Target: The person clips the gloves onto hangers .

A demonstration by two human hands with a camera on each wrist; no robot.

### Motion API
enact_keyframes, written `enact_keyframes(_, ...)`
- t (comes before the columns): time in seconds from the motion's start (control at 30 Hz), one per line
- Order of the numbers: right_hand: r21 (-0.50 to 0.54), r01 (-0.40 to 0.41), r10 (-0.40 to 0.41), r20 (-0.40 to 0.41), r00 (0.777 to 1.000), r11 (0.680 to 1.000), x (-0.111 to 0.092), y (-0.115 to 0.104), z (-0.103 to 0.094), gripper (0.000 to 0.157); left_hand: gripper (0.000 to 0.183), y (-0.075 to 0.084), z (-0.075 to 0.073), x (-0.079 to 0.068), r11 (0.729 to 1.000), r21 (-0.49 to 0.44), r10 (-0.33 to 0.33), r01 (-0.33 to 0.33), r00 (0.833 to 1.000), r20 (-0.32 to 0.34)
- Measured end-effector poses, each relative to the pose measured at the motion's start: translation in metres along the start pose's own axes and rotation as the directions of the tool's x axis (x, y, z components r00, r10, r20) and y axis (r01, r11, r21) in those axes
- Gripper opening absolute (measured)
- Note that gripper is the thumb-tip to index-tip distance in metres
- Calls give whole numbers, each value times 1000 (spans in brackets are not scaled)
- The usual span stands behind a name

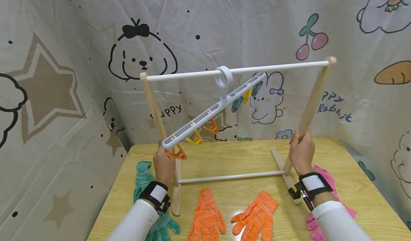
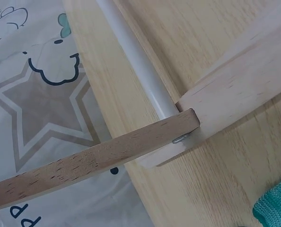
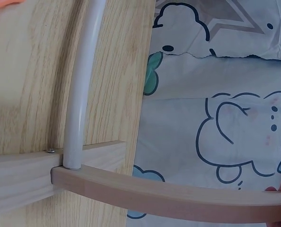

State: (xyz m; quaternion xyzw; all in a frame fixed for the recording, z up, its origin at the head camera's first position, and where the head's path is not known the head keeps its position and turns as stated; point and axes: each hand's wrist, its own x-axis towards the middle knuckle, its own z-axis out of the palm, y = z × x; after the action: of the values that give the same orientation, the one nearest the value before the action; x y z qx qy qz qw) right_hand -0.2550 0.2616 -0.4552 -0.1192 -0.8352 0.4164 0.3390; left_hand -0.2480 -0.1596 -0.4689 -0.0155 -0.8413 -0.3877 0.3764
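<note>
A drying rack (image 1: 276, 69) of pale wooden posts and white bars stands on the table. My left hand (image 1: 164, 166) grips its left post low down, close to the hanger's near end. On the other side my right hand (image 1: 302, 152) holds the right post, its thumb up along the wood. From the top bar hangs a light grey clip hanger (image 1: 223, 100) by its ring, slanting from near left to far right. Orange, yellow and teal clips, such as the orange clip (image 1: 211, 126), dangle under it. In both wrist views only fingertips show at the edge, beside the wooden post (image 3: 178, 201).
Two orange gloves (image 1: 206, 216) lie on the wooden table (image 1: 224, 159) in front of the rack. A teal glove (image 1: 142, 180) is partly hidden under the left arm, a pink glove (image 1: 327, 178) under the right. A printed cloth (image 1: 205, 26) stands behind and at the sides.
</note>
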Motion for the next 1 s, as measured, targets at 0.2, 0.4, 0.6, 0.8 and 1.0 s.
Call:
enact_keyframes(0.2,4,0,0,1,1000,1000,-3,1,-2,40,26,0,-1,-3,1000,3,-4,4,1000,-18)
enact_keyframes(0.4,4,-1,1,1,1000,1000,-6,1,-5,39,25,-1,-1,-7,1000,-1,0,0,998,-68)
enact_keyframes(0.6,-2,4,-4,-9,1000,1000,-8,1,-7,37,23,-1,-1,-8,997,-74,-13,9,998,-54)
enact_keyframes(0.8,-4,15,-15,-21,1000,1000,-10,0,-9,38,25,0,-4,-9,999,-35,38,-41,996,-75)
enact_keyframes(1.0,-7,10,-10,-32,999,1000,-13,0,-12,40,36,1,-7,-12,999,-25,43,-43,999,-15)
